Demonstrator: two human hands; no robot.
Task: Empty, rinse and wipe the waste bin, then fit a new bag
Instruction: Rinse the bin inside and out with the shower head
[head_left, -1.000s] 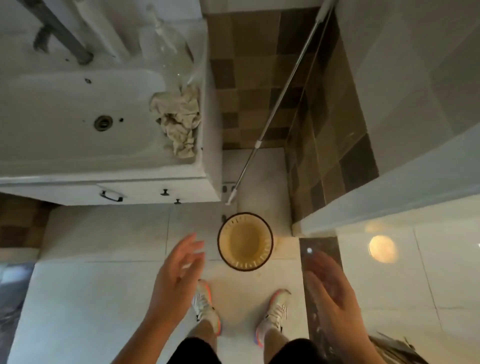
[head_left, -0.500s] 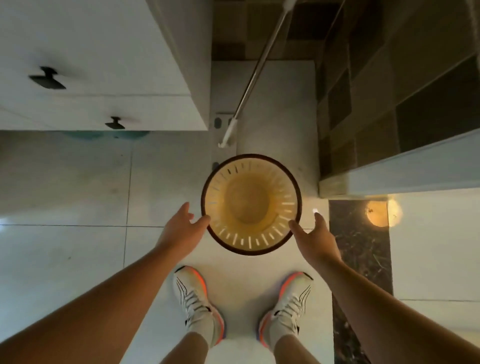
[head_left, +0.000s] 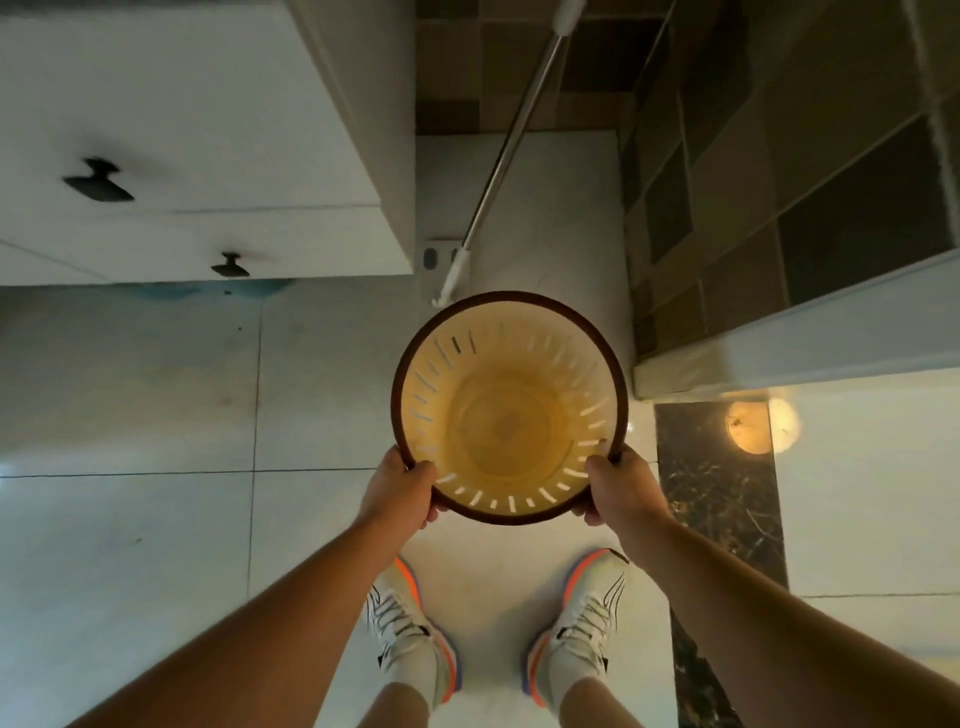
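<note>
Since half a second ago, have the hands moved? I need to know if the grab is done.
Yes. Both hands have closed in: the left hand and right hand now grip the bin rim, nearer the mop pole.

- One waste bin (head_left: 509, 410), round, dark-rimmed, slotted wall, open top facing up.
- Two hands on its rim: left hand (head_left: 397, 488), right hand (head_left: 623, 486).
- Two trainers: one (head_left: 413, 631), another (head_left: 576, 623).
- Two dark knobs on the white cabinet: one (head_left: 98, 182), another (head_left: 230, 265).
- One metal pole (head_left: 501, 161), leaning.
- One round light reflection (head_left: 748, 427) on the floor.
</note>
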